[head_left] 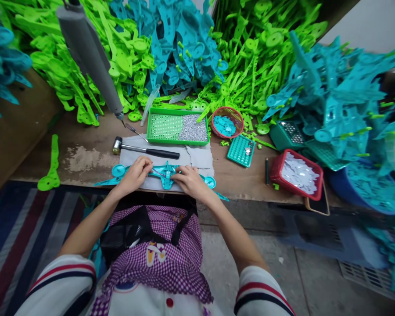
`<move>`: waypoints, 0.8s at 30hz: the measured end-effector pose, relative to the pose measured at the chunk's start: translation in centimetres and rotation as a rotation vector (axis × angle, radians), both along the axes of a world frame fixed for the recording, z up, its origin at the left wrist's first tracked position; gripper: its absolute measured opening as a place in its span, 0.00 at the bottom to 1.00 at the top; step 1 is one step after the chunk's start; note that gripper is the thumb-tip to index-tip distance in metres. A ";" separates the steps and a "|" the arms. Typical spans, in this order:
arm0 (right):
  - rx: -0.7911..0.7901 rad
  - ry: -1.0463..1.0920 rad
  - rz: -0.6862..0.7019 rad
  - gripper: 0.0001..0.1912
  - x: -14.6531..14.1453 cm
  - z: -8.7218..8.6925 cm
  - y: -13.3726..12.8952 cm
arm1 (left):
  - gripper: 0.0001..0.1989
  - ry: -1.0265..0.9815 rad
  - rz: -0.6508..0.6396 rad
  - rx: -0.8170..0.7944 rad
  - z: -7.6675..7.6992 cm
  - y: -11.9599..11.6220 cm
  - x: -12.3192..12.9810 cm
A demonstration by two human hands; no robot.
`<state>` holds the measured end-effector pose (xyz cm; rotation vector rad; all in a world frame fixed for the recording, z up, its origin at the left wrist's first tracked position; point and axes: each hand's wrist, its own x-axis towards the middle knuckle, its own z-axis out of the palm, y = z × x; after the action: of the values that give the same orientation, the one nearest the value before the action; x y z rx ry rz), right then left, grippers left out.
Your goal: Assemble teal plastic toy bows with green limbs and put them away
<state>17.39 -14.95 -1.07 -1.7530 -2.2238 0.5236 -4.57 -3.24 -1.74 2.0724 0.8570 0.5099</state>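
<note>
Grip first: both hands are down on a teal plastic part (pixel 164 172) at the near edge of the worktop (pixel 85 158). The left hand (pixel 135 174) has its fingers curled and pinched at the part's left-of-middle section, where a thin reddish wire shows. The right hand (pixel 189 181) lies over the right-of-middle section with fingers bent onto it; can't tell if it really clamps or just presses.

The part is long, flat and thin, glossy moulded plastic with a round disc at each end and a chunkier hub in the middle. Its long axis runs left to right, parallel to the worktop edge, lying flat on a grey cloth (pixel 197 157).

Just behind it on the cloth is a hammer (pixel 145 150) with a metal head and black handle, also lying left-right. Behind that sits a green tray (pixel 177 127), half perforated grid, half filled with small silvery bits. To the right: a round red basket (pixel 227 122) with teal pieces, a small teal grid tray (pixel 240 150), and a red tub (pixel 298 174) of white flakes.

A grey padded tube (pixel 88 57) hangs in from upper left. The back of the scuffed wooden worktop is heaped with lime and teal parts (pixel 256 57).
</note>
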 end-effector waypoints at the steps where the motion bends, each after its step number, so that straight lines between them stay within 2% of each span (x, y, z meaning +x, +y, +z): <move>1: 0.009 0.010 0.009 0.16 0.1 -0.1 0.0 | 0.08 0.002 -0.016 -0.003 0.0 0.1 -0.1; 6: 0.022 -0.077 0.039 0.16 0.1 -0.2 0.0 | 0.08 0.025 -0.067 0.014 0.2 0.1 -0.1; 11: 0.028 -0.248 0.157 0.16 -0.1 0.0 0.1 | 0.08 0.025 -0.121 0.121 1.0 -1.5 0.5; 14: 0.052 -0.205 0.192 0.17 0.3 -0.4 0.1 | 0.08 0.032 -0.061 0.194 1.3 -1.9 0.6; 17: 0.074 -0.171 0.200 0.18 0.7 -0.8 0.0 | 0.08 0.066 0.023 0.215 0.9 -1.3 0.3; 21: 0.062 -0.197 0.228 0.18 0.6 -0.5 0.0 | 0.08 0.075 0.004 0.194 0.1 -0.3 -0.1; 24: 0.027 -0.222 0.225 0.17 0.4 0.1 0.1 | 0.08 0.058 -0.013 0.195 0.1 -0.6 -0.1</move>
<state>17.81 -14.84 -1.01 -1.6262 -2.5881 0.3551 -4.71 -3.84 -1.62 2.2787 0.8553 0.5468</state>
